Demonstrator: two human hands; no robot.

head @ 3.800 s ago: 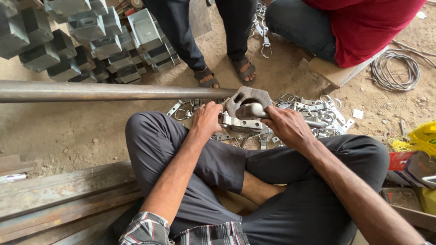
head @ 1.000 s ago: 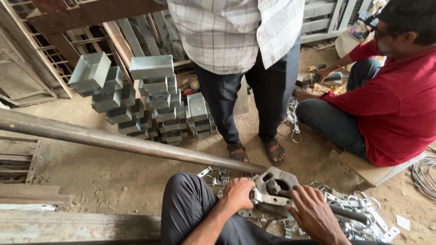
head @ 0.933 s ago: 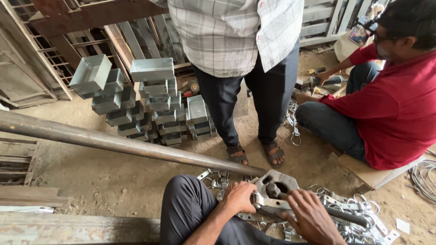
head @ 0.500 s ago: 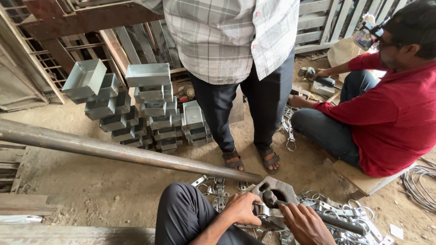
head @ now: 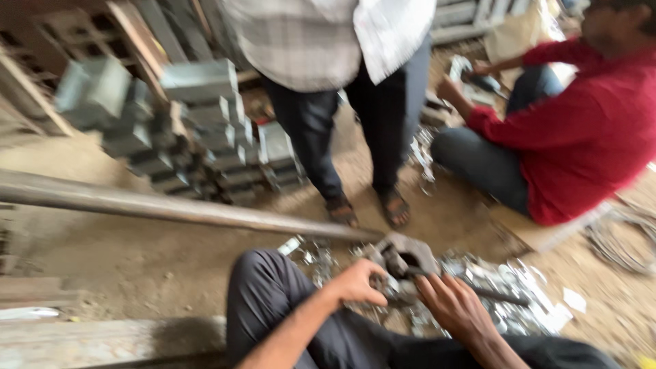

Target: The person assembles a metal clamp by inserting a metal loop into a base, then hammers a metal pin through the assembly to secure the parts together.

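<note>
Gripping: left hand closes on the metal clamp; right hand rests fingers against it, grip unclear.
Clamp: at the long pipe end, 12 o'clock from both hands.
Progress: clamp seated on pipe, seemingly unfastened.
Loose fittings: scattered at 3 o'clock.

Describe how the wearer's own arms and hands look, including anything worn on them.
Both forearms are bare, with no sleeves, gloves, watch or rings that can be made out. The left hand and right hand are uncovered. Motion blur hides finer detail. Dark grey trousers cover the legs below them.
</note>
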